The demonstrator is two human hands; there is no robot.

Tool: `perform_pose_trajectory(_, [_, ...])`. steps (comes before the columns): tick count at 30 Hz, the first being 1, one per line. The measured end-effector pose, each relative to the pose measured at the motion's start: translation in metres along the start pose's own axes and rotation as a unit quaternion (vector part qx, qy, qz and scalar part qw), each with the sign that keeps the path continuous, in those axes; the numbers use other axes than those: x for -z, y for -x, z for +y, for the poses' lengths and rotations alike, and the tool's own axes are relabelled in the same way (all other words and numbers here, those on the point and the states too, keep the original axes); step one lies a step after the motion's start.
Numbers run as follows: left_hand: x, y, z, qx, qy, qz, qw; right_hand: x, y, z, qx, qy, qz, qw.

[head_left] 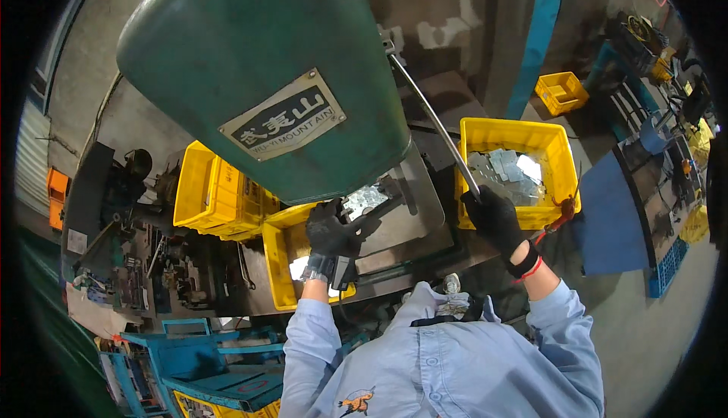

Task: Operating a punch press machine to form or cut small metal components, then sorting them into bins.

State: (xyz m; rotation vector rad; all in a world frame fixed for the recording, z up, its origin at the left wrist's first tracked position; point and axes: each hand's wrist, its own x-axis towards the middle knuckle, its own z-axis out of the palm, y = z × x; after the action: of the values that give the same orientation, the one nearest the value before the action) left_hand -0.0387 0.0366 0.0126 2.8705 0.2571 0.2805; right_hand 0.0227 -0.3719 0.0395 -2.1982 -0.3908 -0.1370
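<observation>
A large green machine head stands in front of me, over a flat grey metal table. My right hand, in a black glove, is wrapped round the lower end of a long metal lever that slants down from the machine's right side. In a black glove too, my left hand is at the table's left edge, fingers curled beside a dark metal bar. What those fingers grip is hidden. Shiny small metal pieces lie by the bar, partly under the machine head.
To the right, a yellow bin holds several flat metal plates. Another yellow bin sits under my left wrist, beside stacked yellow crates. Tools clutter the bench at left. A blue metal frame stands lower left.
</observation>
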Motion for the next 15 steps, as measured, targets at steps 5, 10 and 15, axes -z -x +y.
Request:
perform_pose_trajectory(5, [-0.019,-0.006,-0.014,-0.005,0.02,0.013,1.0,-0.019,0.002,0.018,-0.005,-0.107,0.054,0.993])
perform_pose_trajectory(10, [-0.017,-0.003,-0.017,-0.022,0.008,0.025,0.999,-0.022,0.004,0.03,0.026,-0.049,0.024,0.998])
perform_pose_trajectory(15, [-0.007,-0.009,-0.009,0.015,0.022,-0.034,0.999,-0.017,0.007,0.041,0.087,-0.009,0.021,0.996])
